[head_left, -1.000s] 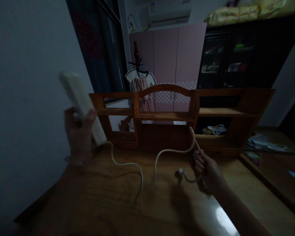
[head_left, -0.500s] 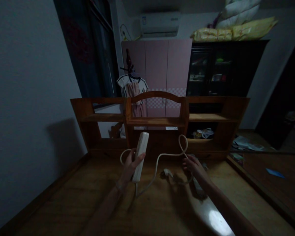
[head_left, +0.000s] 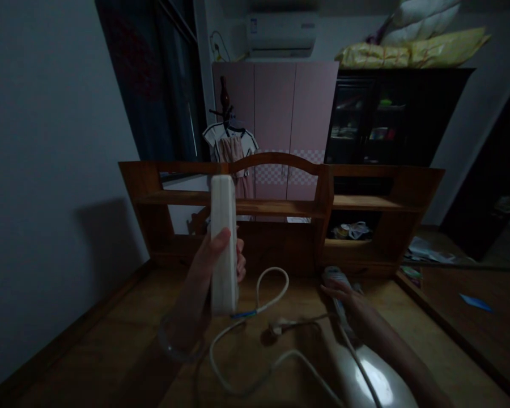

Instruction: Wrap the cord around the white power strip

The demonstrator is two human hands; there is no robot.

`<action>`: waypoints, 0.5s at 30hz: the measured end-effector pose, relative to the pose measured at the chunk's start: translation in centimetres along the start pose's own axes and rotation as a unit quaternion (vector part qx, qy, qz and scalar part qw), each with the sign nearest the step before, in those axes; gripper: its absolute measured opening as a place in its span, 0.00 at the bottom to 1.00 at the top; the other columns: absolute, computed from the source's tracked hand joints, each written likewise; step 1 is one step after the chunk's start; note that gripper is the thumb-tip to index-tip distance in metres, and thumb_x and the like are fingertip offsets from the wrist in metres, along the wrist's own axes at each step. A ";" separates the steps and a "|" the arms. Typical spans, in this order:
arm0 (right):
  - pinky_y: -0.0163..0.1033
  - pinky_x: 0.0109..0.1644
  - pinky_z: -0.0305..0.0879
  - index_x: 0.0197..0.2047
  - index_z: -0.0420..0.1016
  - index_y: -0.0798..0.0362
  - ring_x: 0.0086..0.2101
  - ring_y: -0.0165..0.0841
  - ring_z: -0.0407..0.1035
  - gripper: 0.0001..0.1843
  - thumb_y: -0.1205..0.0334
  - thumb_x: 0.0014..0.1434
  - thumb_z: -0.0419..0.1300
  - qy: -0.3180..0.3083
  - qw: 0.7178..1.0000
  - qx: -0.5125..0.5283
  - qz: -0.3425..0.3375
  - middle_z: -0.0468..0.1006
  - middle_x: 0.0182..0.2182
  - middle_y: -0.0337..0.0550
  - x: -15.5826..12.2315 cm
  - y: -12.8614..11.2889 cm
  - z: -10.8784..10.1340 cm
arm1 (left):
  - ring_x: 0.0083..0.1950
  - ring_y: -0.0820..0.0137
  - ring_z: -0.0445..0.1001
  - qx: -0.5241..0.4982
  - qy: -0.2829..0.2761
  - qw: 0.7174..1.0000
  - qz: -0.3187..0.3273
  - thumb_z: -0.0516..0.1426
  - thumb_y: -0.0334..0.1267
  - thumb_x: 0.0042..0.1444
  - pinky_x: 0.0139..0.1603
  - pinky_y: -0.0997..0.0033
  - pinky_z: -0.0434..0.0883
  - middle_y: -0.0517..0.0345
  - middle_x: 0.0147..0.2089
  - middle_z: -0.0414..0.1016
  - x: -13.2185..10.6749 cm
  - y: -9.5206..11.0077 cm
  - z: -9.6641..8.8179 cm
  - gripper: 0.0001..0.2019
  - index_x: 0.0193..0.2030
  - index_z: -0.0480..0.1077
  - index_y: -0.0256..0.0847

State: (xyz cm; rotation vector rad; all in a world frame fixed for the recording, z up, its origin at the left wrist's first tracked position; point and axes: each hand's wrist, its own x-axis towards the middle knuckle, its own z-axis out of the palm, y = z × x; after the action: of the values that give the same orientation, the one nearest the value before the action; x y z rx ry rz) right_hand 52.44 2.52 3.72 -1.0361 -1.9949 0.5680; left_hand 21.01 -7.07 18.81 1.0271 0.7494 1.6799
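My left hand (head_left: 210, 262) grips a white power strip (head_left: 223, 241) and holds it upright above the wooden desk (head_left: 110, 362). Its white cable (head_left: 255, 334) loops down over the desk, and the plug (head_left: 276, 327) lies near the middle. My right hand (head_left: 344, 294) rests low on the desk over a second pale object (head_left: 335, 277), fingers spread. Whether it grips that object is unclear in the dim light.
A wooden shelf unit (head_left: 280, 209) stands along the desk's far edge, with small items (head_left: 352, 229) in its right cubby. Behind it are a pink wardrobe (head_left: 276, 107), a dark cabinet (head_left: 386, 113) and hanging clothes (head_left: 229, 147). A wall is on the left.
My left hand has raised the power strip upright and nearer to me. My right hand has let go of the cable loop, which now lies on the desk.
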 end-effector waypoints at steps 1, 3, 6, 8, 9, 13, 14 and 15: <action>0.60 0.59 0.60 0.47 0.80 0.49 0.54 0.52 0.67 0.20 0.66 0.50 0.58 -0.020 1.000 -0.020 -0.005 0.70 0.57 0.55 -0.2 -1.0 -1.1 | 0.22 0.76 0.61 -0.004 -0.011 1.000 0.011 0.60 0.53 0.52 0.17 0.75 0.63 0.62 0.30 0.63 -0.4 1.2 0.4 0.20 0.44 0.67 0.41; 0.59 0.59 0.61 0.46 0.81 0.46 0.53 0.50 0.68 0.17 0.64 0.55 0.57 0.006 0.999 -0.038 -0.003 0.72 0.55 0.51 -0.6 -4.0 -2.9 | 0.22 0.75 0.61 -0.017 -0.015 0.999 0.041 0.59 0.52 0.54 0.18 0.74 0.63 0.60 0.32 0.64 -1.5 3.4 1.4 0.18 0.44 0.68 0.42; 0.55 0.57 0.65 0.64 0.63 0.40 0.55 0.46 0.66 0.28 0.60 0.61 0.58 0.039 0.999 0.020 -0.013 0.66 0.60 0.46 -1.6 -10.3 -3.1 | 0.23 0.74 0.62 -0.036 0.008 0.994 0.102 0.57 0.52 0.57 0.20 0.72 0.64 0.58 0.32 0.65 -3.2 5.5 3.5 0.15 0.40 0.69 0.43; 0.55 0.60 0.61 0.68 0.54 0.39 0.59 0.46 0.60 0.36 0.59 0.59 0.62 0.021 0.997 0.048 -0.060 0.60 0.64 0.44 -2.1 -14.3 -1.3 | 0.25 0.74 0.63 -0.043 0.019 0.986 0.159 0.56 0.52 0.59 0.22 0.72 0.65 0.58 0.33 0.65 -4.1 6.0 5.1 0.13 0.40 0.69 0.44; 0.55 0.63 0.58 0.69 0.52 0.39 0.61 0.46 0.56 0.40 0.58 0.58 0.63 0.012 0.993 0.056 -0.101 0.57 0.66 0.43 -2.1 -15.9 0.0 | 0.25 0.74 0.63 -0.046 0.025 0.981 0.186 0.55 0.52 0.59 0.24 0.72 0.66 0.58 0.33 0.65 -4.4 6.1 5.9 0.13 0.40 0.69 0.44; 0.52 0.67 0.49 0.71 0.43 0.47 0.65 0.43 0.47 0.47 0.57 0.56 0.65 0.025 0.976 0.155 -0.148 0.48 0.68 0.46 0.1 -19.3 6.1 | 0.31 0.72 0.69 -0.041 0.072 0.962 0.260 0.54 0.55 0.60 0.31 0.70 0.68 0.60 0.35 0.67 -5.4 5.5 8.8 0.16 0.40 0.66 0.45; 0.51 0.66 0.51 0.71 0.45 0.49 0.64 0.43 0.49 0.49 0.55 0.53 0.67 0.033 0.971 0.193 -0.140 0.51 0.67 0.48 0.9 -19.6 7.4 | 0.34 0.70 0.71 -0.033 0.084 0.959 0.270 0.53 0.57 0.60 0.32 0.69 0.69 0.60 0.36 0.68 -5.6 5.5 9.5 0.16 0.40 0.65 0.45; 0.50 0.65 0.54 0.70 0.47 0.50 0.63 0.42 0.53 0.48 0.53 0.53 0.68 0.024 0.964 0.234 -0.127 0.55 0.66 0.49 1.7 -20.0 8.6 | 0.37 0.69 0.72 -0.021 0.097 0.955 0.278 0.52 0.58 0.60 0.34 0.69 0.69 0.60 0.37 0.68 -5.8 5.5 10.1 0.17 0.40 0.64 0.46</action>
State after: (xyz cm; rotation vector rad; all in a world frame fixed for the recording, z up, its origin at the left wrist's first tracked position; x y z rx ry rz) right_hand 35.55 -7.55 13.18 -0.4934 -1.7899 0.8135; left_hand 28.58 -14.23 26.43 1.1185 0.5718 2.2970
